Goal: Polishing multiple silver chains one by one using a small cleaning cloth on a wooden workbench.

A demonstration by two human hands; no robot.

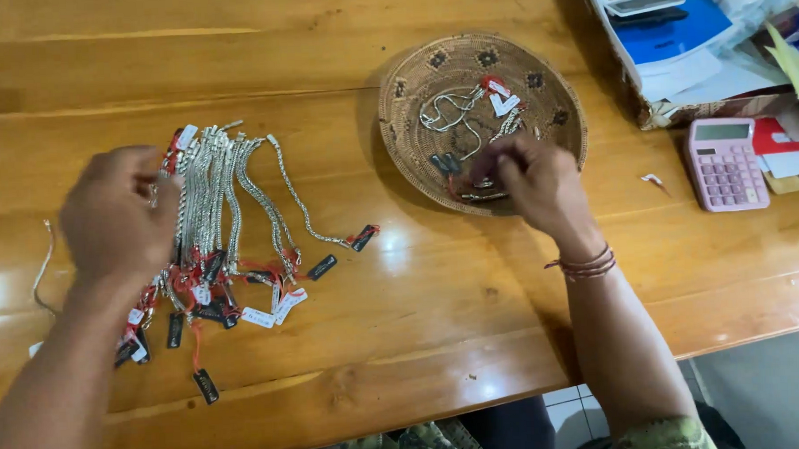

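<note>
Silver chains (230, 199) lie in a combed row on the wooden tabletop (437, 294), their red threads and small tags trailing toward me. My left hand (116, 217) rests on the near end of that row, fingers curled over the links; whether they pinch anything I cannot tell. My right hand (531, 180) reaches into the woven basket (413, 109), fingers drawn together on a small tagged piece (482, 193) at its near rim, while looser chains (453, 112) sit in the basket's middle. To do this well, I judge I should lift by the tag end, slowly, so nothing snags the weave, and keep the left hand pressing the row flat.
</note>
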